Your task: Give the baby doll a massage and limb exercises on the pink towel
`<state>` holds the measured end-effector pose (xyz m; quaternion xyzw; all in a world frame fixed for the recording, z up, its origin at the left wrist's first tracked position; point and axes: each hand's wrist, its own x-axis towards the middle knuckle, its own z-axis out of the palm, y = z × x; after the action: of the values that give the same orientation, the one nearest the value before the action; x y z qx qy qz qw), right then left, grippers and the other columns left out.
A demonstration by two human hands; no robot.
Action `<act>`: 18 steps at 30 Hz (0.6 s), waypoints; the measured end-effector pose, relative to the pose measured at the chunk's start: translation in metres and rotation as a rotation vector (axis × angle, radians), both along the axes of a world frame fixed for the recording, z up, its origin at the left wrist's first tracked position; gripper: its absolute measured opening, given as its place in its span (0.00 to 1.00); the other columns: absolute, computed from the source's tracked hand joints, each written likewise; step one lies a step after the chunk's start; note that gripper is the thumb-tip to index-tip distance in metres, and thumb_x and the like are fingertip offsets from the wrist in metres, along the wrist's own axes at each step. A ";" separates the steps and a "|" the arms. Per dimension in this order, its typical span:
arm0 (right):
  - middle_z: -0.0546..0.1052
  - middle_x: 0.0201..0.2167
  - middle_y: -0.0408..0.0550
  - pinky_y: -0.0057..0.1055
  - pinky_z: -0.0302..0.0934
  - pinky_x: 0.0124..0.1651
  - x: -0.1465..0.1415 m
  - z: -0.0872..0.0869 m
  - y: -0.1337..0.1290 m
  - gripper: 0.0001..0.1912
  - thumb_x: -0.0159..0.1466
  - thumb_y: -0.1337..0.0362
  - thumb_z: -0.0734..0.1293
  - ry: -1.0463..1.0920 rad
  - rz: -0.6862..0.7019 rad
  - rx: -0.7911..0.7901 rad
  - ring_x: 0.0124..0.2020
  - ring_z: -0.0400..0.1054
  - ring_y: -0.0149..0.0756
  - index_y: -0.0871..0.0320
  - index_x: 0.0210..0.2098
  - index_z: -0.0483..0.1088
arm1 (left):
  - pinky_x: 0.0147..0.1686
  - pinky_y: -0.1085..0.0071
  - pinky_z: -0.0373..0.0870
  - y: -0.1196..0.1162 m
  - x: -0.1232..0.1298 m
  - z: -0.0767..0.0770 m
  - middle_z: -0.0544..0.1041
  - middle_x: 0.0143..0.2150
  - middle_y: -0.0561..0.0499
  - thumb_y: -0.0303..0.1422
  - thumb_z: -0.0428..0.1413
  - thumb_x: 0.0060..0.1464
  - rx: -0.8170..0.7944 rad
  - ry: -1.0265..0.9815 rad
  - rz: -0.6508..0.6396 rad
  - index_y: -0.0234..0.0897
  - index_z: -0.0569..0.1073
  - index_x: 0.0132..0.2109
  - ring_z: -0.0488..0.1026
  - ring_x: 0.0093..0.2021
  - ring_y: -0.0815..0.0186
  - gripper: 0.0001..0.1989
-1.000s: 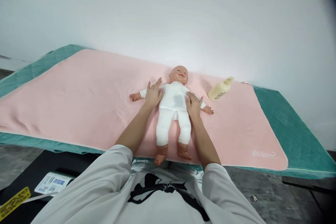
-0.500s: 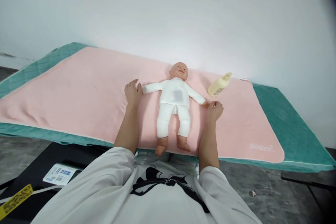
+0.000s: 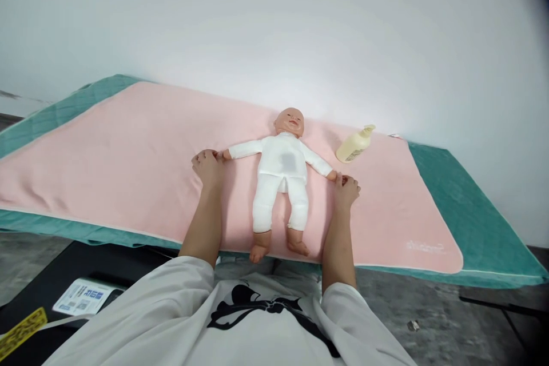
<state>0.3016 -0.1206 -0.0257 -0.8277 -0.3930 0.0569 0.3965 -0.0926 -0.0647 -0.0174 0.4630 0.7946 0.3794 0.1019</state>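
A baby doll in white cloth, with a grey patch on its chest, lies face up with both arms spread. Its head points toward the wall and its bare feet toward me. My left hand is closed on the doll's hand at the left, fingers curled around it. At the right, the fingers of my right hand pinch the doll's other hand. Behind my right hand a pale yellow pump bottle lies tilted, its nozzle pointing up and right.
Under the doll is a pink blanket spread over a green padded mat. A white wall rises right behind. A black surface with a white labelled item and a yellow tag sits below at the left.
My left hand has shifted outward and closed on the doll's hand, drawing that arm slightly down. My right hand stays at the other doll hand. The view has tilted slightly.
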 end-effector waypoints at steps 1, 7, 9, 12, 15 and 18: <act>0.75 0.44 0.60 0.50 0.55 0.54 0.001 -0.001 0.000 0.23 0.62 0.44 0.59 0.021 0.012 0.023 0.50 0.63 0.53 0.58 0.39 0.71 | 0.59 0.43 0.57 0.000 0.000 0.001 0.71 0.56 0.33 0.33 0.49 0.61 0.015 -0.009 -0.005 0.33 0.73 0.44 0.58 0.62 0.41 0.11; 0.76 0.40 0.51 0.35 0.64 0.44 0.005 -0.008 0.006 0.24 0.60 0.47 0.65 0.305 0.075 0.218 0.39 0.69 0.38 0.59 0.47 0.68 | 0.51 0.55 0.69 -0.001 -0.003 0.000 0.75 0.46 0.42 0.33 0.52 0.59 0.178 -0.297 -0.079 0.37 0.70 0.46 0.71 0.49 0.54 0.09; 0.75 0.43 0.50 0.34 0.65 0.45 0.008 -0.009 0.011 0.26 0.58 0.49 0.67 0.381 0.078 0.286 0.40 0.69 0.35 0.59 0.49 0.67 | 0.47 0.61 0.71 0.001 -0.005 -0.002 0.76 0.45 0.44 0.34 0.54 0.58 0.251 -0.412 -0.083 0.37 0.70 0.45 0.73 0.44 0.60 0.09; 0.74 0.45 0.49 0.36 0.67 0.49 0.015 -0.011 0.019 0.27 0.55 0.53 0.70 0.539 0.112 0.377 0.42 0.70 0.35 0.59 0.50 0.68 | 0.45 0.65 0.73 0.008 -0.008 -0.006 0.76 0.43 0.45 0.35 0.56 0.55 0.319 -0.542 -0.077 0.36 0.72 0.43 0.74 0.42 0.63 0.10; 0.75 0.43 0.48 0.38 0.67 0.53 0.021 -0.013 0.024 0.25 0.50 0.55 0.73 0.725 0.144 0.449 0.42 0.72 0.34 0.60 0.45 0.72 | 0.44 0.65 0.74 0.014 -0.012 -0.011 0.76 0.40 0.45 0.35 0.58 0.52 0.336 -0.692 -0.087 0.35 0.74 0.42 0.75 0.41 0.63 0.11; 0.76 0.38 0.46 0.38 0.69 0.53 0.021 -0.014 0.025 0.22 0.48 0.58 0.76 0.823 0.150 0.469 0.40 0.73 0.34 0.60 0.40 0.73 | 0.46 0.63 0.75 0.017 -0.015 -0.014 0.77 0.40 0.45 0.36 0.61 0.50 0.342 -0.775 -0.089 0.35 0.76 0.42 0.76 0.41 0.62 0.13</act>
<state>0.3231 -0.0957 -0.0399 -0.5940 -0.2643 0.3180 0.6901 -0.1073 -0.0476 -0.0310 0.3303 0.6023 0.6470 0.3310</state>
